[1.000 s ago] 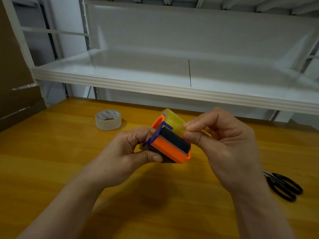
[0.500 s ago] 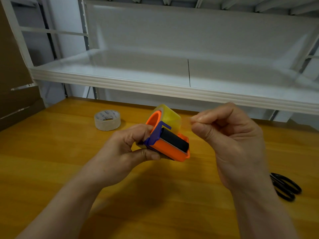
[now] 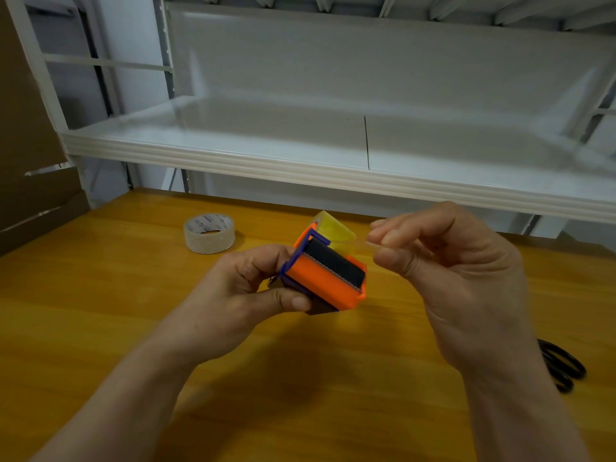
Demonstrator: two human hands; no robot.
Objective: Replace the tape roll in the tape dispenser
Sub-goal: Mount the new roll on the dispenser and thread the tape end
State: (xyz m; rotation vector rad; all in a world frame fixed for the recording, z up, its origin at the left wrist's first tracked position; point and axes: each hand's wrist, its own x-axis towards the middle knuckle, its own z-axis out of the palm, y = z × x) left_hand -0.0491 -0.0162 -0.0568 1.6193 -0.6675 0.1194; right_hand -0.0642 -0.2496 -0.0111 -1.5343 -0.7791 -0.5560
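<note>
Right now I see my left hand wrapped around the tape dispenser, thumb pressed along its near side and the other fingers curled behind it, holding it clear above the wooden table. Its orange body is tilted, with a purple frame at the left edge and a dark roller face turned up toward me. Seated in the back of it is the yellowish tape roll, only its upper part showing past the orange hub. My right hand sits just to the right of the dispenser, not touching it, with thumb and forefinger pinched together on the clear tape end, a thin strip that runs from the roll to my fingertips; the remaining fingers are curled loosely into the palm. On the table beyond my left hand lies a spare roll of clear tape, flat on its side and well apart from the dispenser. At the right edge, partly hidden by my right forearm, lie black scissors. A white shelf crosses the view above the table.
</note>
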